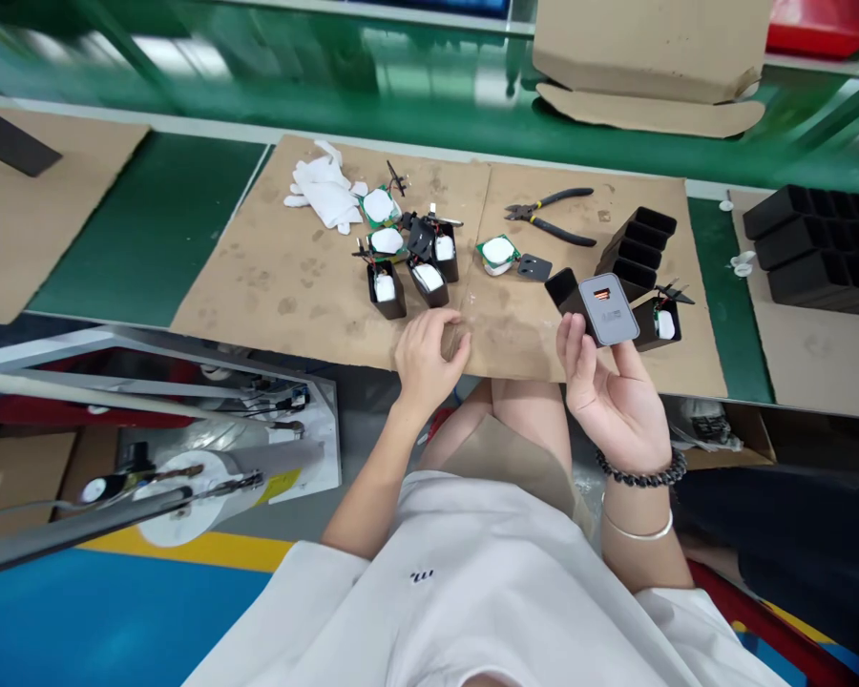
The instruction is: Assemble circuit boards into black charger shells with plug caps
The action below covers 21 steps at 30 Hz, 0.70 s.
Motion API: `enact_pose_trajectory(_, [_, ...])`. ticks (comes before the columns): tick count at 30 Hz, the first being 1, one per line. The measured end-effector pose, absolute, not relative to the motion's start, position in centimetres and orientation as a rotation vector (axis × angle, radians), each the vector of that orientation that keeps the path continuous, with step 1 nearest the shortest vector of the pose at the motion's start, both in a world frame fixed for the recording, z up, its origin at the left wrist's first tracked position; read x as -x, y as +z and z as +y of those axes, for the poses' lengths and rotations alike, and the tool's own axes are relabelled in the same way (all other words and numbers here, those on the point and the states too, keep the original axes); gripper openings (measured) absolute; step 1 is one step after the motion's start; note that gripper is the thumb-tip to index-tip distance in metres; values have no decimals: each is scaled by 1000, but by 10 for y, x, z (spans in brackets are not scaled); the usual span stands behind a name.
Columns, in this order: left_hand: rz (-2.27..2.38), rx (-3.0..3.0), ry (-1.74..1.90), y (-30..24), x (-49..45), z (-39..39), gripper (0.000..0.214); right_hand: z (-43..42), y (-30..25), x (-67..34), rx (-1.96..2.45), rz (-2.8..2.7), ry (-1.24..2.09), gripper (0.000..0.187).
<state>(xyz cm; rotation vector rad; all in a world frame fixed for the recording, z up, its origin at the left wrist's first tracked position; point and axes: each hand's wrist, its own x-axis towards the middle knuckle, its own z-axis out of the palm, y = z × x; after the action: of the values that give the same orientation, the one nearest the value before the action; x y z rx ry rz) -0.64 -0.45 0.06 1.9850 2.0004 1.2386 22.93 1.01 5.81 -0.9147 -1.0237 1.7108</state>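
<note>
My right hand (608,391) holds a dark charger housing (610,313), its grey end with a USB-type slot turned up towards me. The fingers grip its lower sides. My left hand (429,358) rests at the front edge of the cardboard sheet (315,315), thumb and curved fingers apart and nothing between them. Just beyond it stand black housings (387,291) with white-topped inserts and loose plug parts. A round white part on a green circuit board (497,252) lies beside a small black plate (534,267). One filled housing (659,324) stands right of my right hand.
Cutting pliers (555,218) with black-and-yellow handles lie at the back of the cardboard. Black hollow housings (637,250) stand in a row at right, with more stacked housings (823,243) farther right. White gloves (325,191) lie at back left. A metal machine frame (258,448) is below left.
</note>
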Motion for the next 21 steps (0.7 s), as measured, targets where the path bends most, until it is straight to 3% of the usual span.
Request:
enact_pose_trajectory(10, [1885,-2429,1772,-47,11,5,26,285,129,-195,1428,-1658,1058,37])
enact_pose_trajectory(15, [1799,-2546,1861,-52,14,8,36,327,118,-161,1587,-1840,695,40])
enact_pose_trajectory(21, [1748,-2556,1889,-59,15,8,39,333,130,-147,1669,-2137,570,39])
